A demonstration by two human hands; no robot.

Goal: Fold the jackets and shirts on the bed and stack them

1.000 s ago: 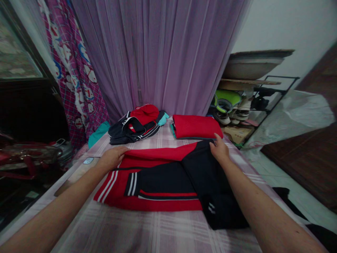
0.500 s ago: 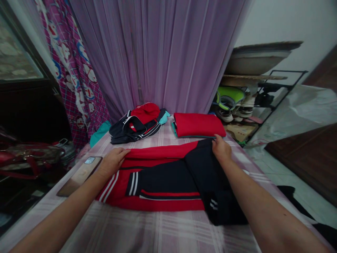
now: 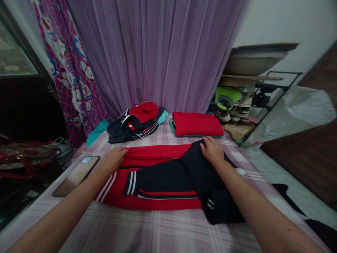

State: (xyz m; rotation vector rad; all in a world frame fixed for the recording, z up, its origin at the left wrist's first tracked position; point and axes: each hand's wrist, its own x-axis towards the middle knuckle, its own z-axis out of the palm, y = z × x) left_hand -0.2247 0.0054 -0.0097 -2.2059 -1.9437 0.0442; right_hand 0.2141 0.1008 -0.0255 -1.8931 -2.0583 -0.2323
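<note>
A red and dark navy jacket point(image 3: 163, 179) with white stripes lies spread across the plaid-covered surface point(image 3: 158, 228), one sleeve folded over its body. My left hand point(image 3: 114, 158) pinches the jacket's far left corner, where the red hem turns over. At the far right edge, my right hand point(image 3: 212, 149) grips the dark shoulder part between thumb and fingers. Just beyond it rests a folded red garment point(image 3: 198, 123) on top of a green one. Farther left sits a crumpled heap of navy, red and turquoise clothing point(image 3: 135, 123).
A phone point(image 3: 77, 174) lies left of my forearm. Purple curtains point(image 3: 158, 52) hang behind the surface. At right stands a rack point(image 3: 276, 98) with shoes and a basin. A red bag point(image 3: 26, 161) is at the left, and a teal cloth point(image 3: 97, 133) lies by the patterned curtain point(image 3: 76, 80).
My right hand has moved left along the jacket's far edge, drawing the dark part slightly in. My left hand keeps its hold on the left corner. The camera view has shifted slightly.
</note>
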